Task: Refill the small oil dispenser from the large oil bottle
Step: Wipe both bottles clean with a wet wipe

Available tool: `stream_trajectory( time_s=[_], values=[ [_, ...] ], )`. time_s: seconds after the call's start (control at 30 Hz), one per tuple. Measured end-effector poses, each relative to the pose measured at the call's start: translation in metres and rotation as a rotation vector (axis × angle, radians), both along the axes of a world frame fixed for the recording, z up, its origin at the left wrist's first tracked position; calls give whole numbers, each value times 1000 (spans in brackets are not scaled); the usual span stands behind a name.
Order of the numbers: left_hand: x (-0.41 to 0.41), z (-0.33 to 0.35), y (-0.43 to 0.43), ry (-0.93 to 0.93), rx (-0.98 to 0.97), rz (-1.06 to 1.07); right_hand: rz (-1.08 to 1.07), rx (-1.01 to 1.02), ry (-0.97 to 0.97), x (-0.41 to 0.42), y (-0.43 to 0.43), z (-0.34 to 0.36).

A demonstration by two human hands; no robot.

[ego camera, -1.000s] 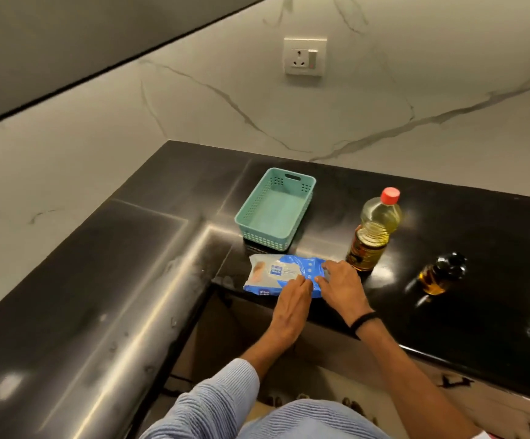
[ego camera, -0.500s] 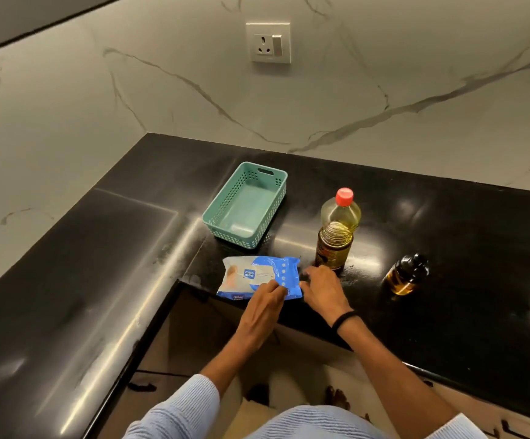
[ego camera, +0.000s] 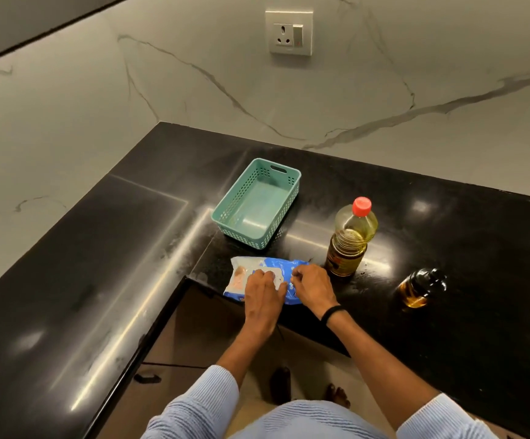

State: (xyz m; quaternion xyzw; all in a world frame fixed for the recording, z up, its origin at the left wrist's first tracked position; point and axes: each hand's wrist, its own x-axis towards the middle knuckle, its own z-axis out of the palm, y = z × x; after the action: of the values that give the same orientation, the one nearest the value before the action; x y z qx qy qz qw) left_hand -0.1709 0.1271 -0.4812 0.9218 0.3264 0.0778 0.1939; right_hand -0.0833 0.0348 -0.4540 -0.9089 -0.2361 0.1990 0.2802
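The large oil bottle (ego camera: 351, 239), clear with yellow oil and a red cap, stands on the black counter (ego camera: 447, 236). To its right sits the small oil dispenser (ego camera: 419, 288), dark-topped with amber oil low inside. A blue and white wipes packet (ego camera: 244, 275) lies at the counter's front edge, left of the bottle. My left hand (ego camera: 265, 296) rests on the packet with fingertips at its white flap. My right hand (ego camera: 312, 285) pinches the packet's right part, fingers curled, just left of the bottle's base.
A teal perforated basket (ego camera: 225, 217) stands behind the packet, with nothing in it. A wall socket (ego camera: 289, 32) is set in the marble backsplash. The counter turns an L-corner to the left. Below the front edge are cabinet fronts and my feet.
My left hand has slid up onto the packet's flap and my right hand has curled onto its right part. The camera view has shifted; bottle and dispenser stay put.
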Motion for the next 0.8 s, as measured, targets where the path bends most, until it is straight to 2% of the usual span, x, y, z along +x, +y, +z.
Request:
stream_trajectory(
  time_s=[0.07,0.2,0.33,0.4,0.6,0.7,0.8],
  values=[
    [5,1,-3,25,44,-17,-12,-8,11,1,2,-6],
    [11,2,-7,228,146,-84,-23,-24,-4,-2,3,-16],
    [18,-1,-11,345,166,-135,-49,-23,-18,-3,6,-22],
    [19,-4,-8,371,108,-125,-55,-20,-21,-3,7,-23],
    [20,-9,6,227,2,-98,-32,-10,-35,-10,6,-34],
    [21,-12,22,39,-278,97,-12,-12,-47,-10,6,-37],
    [17,-12,31,-43,-496,193,-13,-36,-47,-9,5,-42]
  ],
)
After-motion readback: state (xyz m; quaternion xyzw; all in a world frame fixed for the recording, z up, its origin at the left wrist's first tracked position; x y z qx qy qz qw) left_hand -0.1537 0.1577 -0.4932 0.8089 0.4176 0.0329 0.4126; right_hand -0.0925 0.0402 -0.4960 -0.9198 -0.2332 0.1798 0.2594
